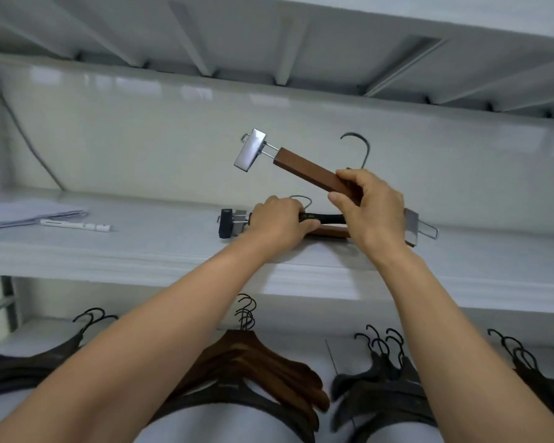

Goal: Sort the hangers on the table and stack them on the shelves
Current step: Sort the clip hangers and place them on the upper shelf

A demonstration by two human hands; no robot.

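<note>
Fingers of right hand [370, 204] pinch brown clip hanger [304, 167], tilted up-left above shelf [141, 247]. Left hand [280, 223] fingers wrap black hanger [322, 218] lying on shelf, just below right fingers. Hanger stacks [253, 362] on lower shelf beneath.
</note>
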